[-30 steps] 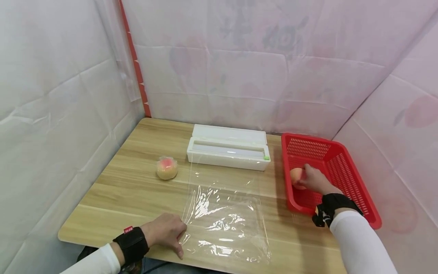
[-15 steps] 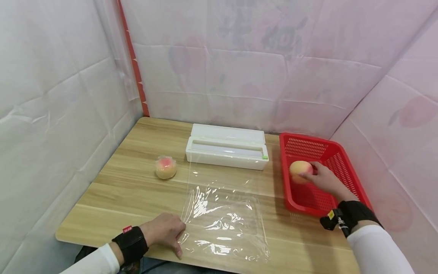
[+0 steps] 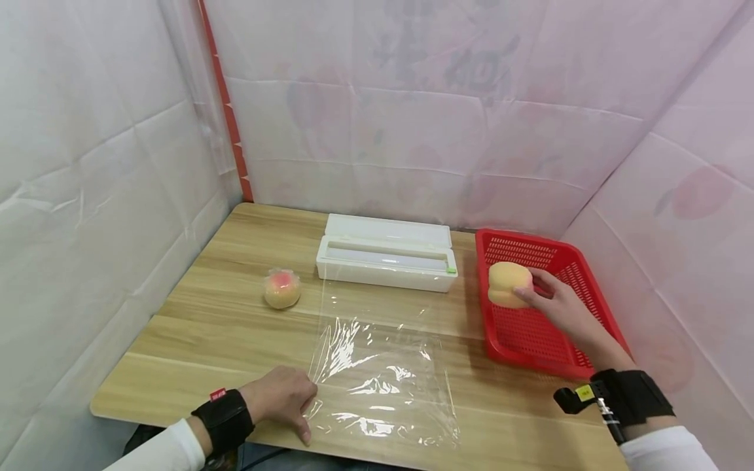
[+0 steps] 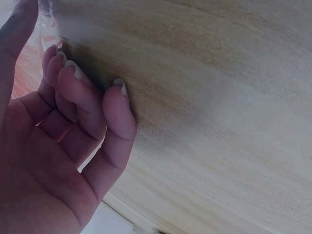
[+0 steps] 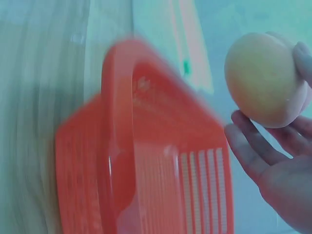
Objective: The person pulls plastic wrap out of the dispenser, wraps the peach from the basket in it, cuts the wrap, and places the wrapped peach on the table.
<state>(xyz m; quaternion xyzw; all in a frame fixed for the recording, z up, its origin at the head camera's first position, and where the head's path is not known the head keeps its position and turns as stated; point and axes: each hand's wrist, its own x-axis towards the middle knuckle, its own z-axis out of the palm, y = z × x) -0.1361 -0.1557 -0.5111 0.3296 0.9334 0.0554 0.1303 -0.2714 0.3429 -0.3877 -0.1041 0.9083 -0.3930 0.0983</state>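
Observation:
My right hand holds a yellow peach with a pink side above the red basket, thumb in front and fingers behind. In the right wrist view the peach shows its smooth yellow side, gripped at its right. A sheet of clear plastic wrap lies stretched over the wooden table toward the front edge. My left hand rests on the table at the wrap's front left corner. In the left wrist view its fingers are loosely bent, with shiny film beside the thumb.
The wrap comes out of a white dispenser box with its lid raised and a green slider at the right end. Left of it sits a film-wrapped peach. Pale sheets enclose the table at the back and sides.
My right hand has lifted the peach up from inside the basket, to above it. The left hand stays in place at the wrap's corner.

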